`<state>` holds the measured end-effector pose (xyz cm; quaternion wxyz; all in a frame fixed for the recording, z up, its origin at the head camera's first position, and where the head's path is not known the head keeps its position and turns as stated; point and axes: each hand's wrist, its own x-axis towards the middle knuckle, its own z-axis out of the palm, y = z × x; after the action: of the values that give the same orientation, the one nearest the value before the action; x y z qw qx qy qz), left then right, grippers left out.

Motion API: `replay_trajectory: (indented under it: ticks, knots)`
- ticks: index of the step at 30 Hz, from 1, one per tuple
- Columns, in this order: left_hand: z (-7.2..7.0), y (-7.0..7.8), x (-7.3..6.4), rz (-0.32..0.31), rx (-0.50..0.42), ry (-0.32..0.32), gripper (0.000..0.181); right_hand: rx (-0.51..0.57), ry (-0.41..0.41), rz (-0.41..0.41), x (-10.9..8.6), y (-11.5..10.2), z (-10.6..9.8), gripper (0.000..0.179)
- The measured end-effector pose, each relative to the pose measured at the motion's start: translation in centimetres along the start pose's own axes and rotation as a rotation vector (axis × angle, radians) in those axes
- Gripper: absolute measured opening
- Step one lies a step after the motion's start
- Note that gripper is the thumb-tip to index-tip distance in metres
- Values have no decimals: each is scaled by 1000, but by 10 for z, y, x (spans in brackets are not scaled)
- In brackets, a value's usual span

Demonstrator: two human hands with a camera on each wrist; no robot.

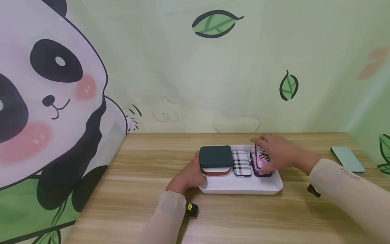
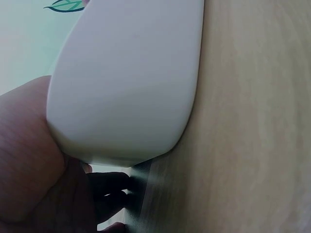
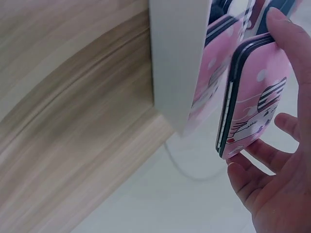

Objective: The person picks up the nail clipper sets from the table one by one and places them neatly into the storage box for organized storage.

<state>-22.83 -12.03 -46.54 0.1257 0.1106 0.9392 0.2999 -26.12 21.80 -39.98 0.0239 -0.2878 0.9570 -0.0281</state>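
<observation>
A shallow white tray point(image 1: 240, 187) lies on the wooden table, its left end gripped by my left hand point(image 1: 189, 171). In the left wrist view this hand curls around the end wall. My right hand point(image 1: 280, 152) pinches a flat pink case point(image 3: 260, 94) by its edges, tilted over the tray's right end. It has a cartoon print and dark rims. Below it, a second pink case point(image 3: 216, 60) stays in the tray. Beside these lies a black-and-white plaid case point(image 1: 242, 163). On the left a dark green case point(image 1: 216, 156) tops a stack with white and brown edges under it.
A mint-green flat case point(image 1: 348, 159) lies on the table point(image 1: 259, 217) to the right of the tray. Behind the table hangs a pale green backdrop point(image 1: 182, 67) with a panda and leaves. Dark camera straps point(image 1: 192, 209) sit at the wrists.
</observation>
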Motion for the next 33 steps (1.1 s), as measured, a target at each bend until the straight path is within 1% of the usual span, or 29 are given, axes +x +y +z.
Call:
replay_trajectory:
  ticks: [5, 11, 18, 21, 27, 30, 33]
  knots:
    - [0, 0, -1, -1, -19, -12, 103, 3, 1, -36, 10, -12, 4, 109]
    - [2, -2, 2, -5, -3, -11, 105, -3, 5, -55, 19, -23, 4, 110]
    - [1, -3, 3, -16, 3, -17, 104, 6, -18, -48, 29, -30, 8, 113]
    - [1, -4, 4, -18, 9, -13, 104, 21, -35, -60, 32, -34, 9, 114]
    - [6, -9, 8, -14, 11, -7, 107, 14, -62, -83, 38, -39, 15, 113]
    - [5, -8, 7, -5, 7, -2, 106, 6, -62, -91, 40, -41, 18, 113]
    - [4, -7, 6, -8, 9, -9, 106, -2, -61, -90, 41, -43, 20, 113]
